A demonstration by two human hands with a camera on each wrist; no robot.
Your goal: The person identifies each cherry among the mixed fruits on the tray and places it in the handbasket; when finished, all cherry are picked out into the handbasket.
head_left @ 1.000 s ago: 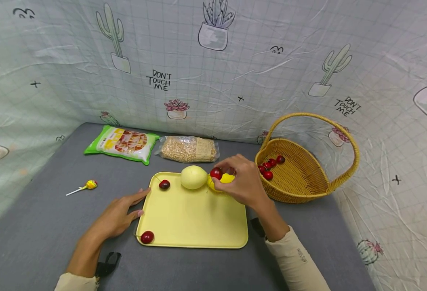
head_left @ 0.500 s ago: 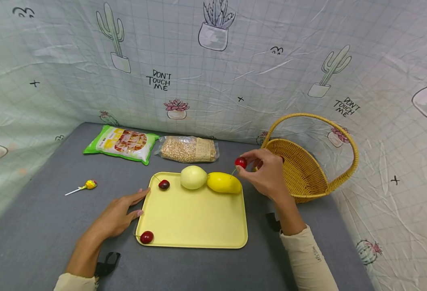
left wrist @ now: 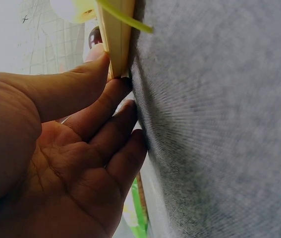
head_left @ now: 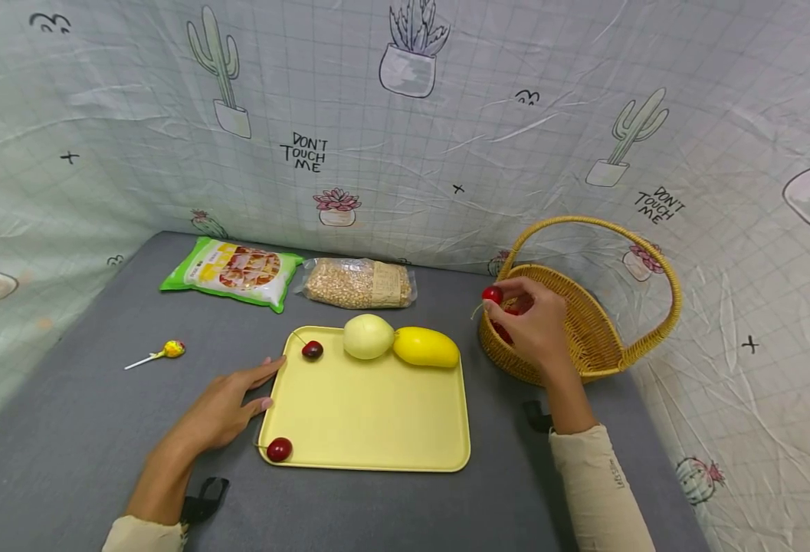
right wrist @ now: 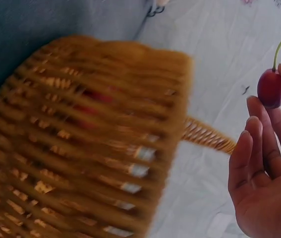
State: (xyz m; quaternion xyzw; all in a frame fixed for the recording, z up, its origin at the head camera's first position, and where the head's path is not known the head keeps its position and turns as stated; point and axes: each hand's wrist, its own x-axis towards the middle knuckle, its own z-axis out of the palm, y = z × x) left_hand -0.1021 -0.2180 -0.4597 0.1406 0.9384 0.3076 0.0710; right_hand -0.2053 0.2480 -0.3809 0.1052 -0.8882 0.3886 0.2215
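My right hand (head_left: 541, 326) pinches a red cherry (head_left: 492, 294) by thumb and fingertips, above the left rim of a wicker basket (head_left: 594, 341). In the right wrist view the green stem of this cherry (right wrist: 272, 90) points up, beside the blurred basket (right wrist: 81, 148). Other cherries inside the basket are mostly hidden by the hand. With thumb and fingertips, my left hand (head_left: 221, 410) touches the left edge of a yellow tray (head_left: 366, 418). On that tray lie one cherry (head_left: 313, 349) at the back left and another cherry (head_left: 279, 449) in the front left corner.
A pale round fruit (head_left: 368, 336) and a yellow oblong fruit (head_left: 427, 347) sit along the tray's back edge. Behind are a green-white packet (head_left: 239, 272) and a clear bag of grains (head_left: 356, 283). A lollipop (head_left: 172, 349) lies left. The basket's tall handle (head_left: 673, 295) arches upward.
My right hand has carried the cherry from above the yellow oblong fruit rightward to the basket's rim. The left hand stays at the tray's edge.
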